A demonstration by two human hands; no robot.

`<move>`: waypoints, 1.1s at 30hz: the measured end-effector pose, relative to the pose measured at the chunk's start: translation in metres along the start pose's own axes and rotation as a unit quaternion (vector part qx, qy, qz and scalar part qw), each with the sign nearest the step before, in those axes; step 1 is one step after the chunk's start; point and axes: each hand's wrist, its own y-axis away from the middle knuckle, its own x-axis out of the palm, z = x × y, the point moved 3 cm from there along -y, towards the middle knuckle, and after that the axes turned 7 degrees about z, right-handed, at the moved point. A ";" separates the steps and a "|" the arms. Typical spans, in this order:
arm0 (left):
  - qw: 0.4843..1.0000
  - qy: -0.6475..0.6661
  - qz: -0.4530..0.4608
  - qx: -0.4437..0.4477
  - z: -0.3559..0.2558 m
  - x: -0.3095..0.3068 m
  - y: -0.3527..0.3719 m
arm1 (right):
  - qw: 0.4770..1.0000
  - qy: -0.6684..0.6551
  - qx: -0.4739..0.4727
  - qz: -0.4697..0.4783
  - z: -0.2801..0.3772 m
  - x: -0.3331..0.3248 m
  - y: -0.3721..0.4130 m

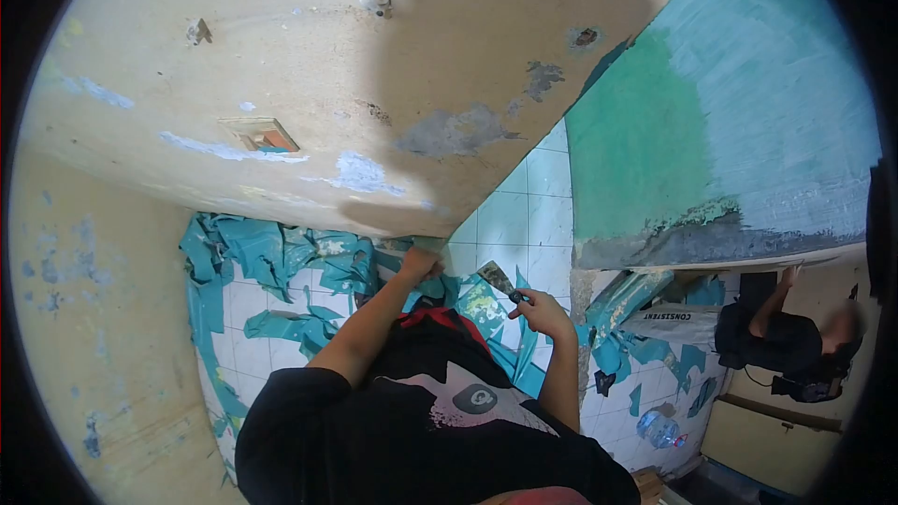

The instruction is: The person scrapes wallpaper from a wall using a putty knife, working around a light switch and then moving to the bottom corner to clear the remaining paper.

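- Gripped by its handle in the right hand (544,314): a scraper (496,277), blade angled toward the left hand (420,265).
- Left hand sits at the wall's (299,65) lower edge; whether it grasps anything, I cannot tell.
- Teal scraps (281,324) litter the tiles (245,304).
- Bottle (659,428) lies at right, near another person (781,337).
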 end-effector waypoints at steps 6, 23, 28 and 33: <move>0.787 -0.591 -0.072 -0.160 0.129 -0.142 0.028 | 1.000 -0.014 -0.002 0.002 0.003 0.000 0.001; 0.930 -0.355 -0.092 -0.003 0.038 -0.069 -0.002 | 0.997 0.059 -0.038 -0.006 0.025 0.007 -0.019; 0.882 -0.400 0.007 0.250 0.024 0.001 -0.106 | 0.999 0.032 -0.028 -0.007 0.020 0.011 -0.011; 0.906 -0.374 0.040 0.195 -0.053 0.038 -0.051 | 1.000 0.002 -0.010 -0.007 -0.001 0.016 -0.008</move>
